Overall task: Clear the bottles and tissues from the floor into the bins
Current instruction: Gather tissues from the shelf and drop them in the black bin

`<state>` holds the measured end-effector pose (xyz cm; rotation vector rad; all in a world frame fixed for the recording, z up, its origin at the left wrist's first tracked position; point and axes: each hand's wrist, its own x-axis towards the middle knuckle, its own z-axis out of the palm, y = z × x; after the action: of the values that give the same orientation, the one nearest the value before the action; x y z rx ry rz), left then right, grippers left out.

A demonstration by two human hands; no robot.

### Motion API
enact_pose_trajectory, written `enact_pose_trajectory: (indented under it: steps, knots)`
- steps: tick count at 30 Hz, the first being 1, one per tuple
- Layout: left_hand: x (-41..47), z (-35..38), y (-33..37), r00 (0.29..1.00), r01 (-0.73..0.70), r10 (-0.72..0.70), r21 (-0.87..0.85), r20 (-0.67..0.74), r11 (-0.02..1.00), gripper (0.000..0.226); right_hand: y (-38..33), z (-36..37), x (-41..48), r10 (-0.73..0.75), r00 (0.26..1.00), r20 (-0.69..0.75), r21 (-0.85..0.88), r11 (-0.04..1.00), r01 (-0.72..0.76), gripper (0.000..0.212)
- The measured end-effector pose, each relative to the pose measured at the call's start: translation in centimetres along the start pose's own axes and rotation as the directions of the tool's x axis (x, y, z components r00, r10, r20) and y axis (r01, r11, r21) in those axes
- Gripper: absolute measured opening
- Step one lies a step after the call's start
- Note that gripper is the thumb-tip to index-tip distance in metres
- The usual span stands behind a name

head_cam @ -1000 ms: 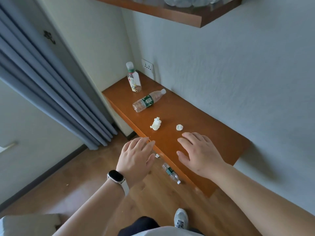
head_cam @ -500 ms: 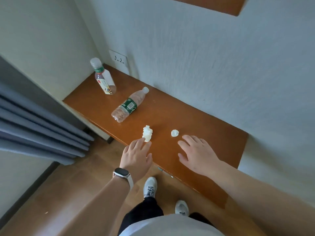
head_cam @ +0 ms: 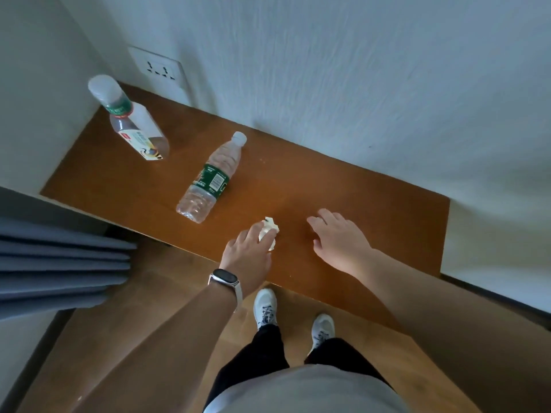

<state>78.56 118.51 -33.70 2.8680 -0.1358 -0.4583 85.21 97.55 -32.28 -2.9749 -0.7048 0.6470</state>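
Note:
A crumpled white tissue (head_cam: 269, 229) lies near the front edge of a low wooden ledge (head_cam: 372, 198). My left hand (head_cam: 247, 254), with a watch on its wrist, has its fingers curled around the tissue. My right hand (head_cam: 337, 236) hovers palm down over the ledge just to the right, fingers spread and holding nothing; it hides the small tissue ball seen earlier. A clear bottle with a green label (head_cam: 210, 180) lies on its side behind my left hand. A second bottle with a white cap (head_cam: 132, 126) stands upright in the ledge's far left corner.
A wall socket (head_cam: 161, 70) sits above the ledge's back left. Grey curtains (head_cam: 59, 263) hang at the left. My white shoes (head_cam: 265, 305) stand on the wooden floor (head_cam: 119, 338) against the ledge's front edge. No bin is in view.
I stepped closer and the view tilted down. My left hand moved forward onto the crumpled tissue and closed on it. My right hand slid forward over the small tissue ball.

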Motion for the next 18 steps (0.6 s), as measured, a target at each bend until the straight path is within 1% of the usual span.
enact_pose_trajectory:
  steps: [4,7,13,18]
  knots:
    - [1.8,0.3,-0.3,0.999,-0.023,0.023,-0.023,-0.040,0.999,0.039,0.2,0.8,0.4,0.006,1.000,-0.011,0.032,0.999,-0.006,0.031]
    - [3.0,0.5,-0.6,0.996,-0.053,0.048,-0.054,-0.080,0.997,0.036,0.5,1.5,0.0,0.011,0.999,-0.047,0.061,0.998,-0.008,0.026]
    - [4.5,0.2,-1.0,0.990,-0.106,0.100,-0.065,-0.095,0.992,0.031,0.4,1.4,-2.1,0.025,0.989,-0.144,0.114,0.993,-0.009,0.015]
    - [4.3,-0.3,0.0,0.961,-0.235,0.214,-0.110,-0.176,0.966,0.025,0.9,0.5,-4.0,0.042,0.972,-0.233,0.140,0.990,-0.009,0.012]
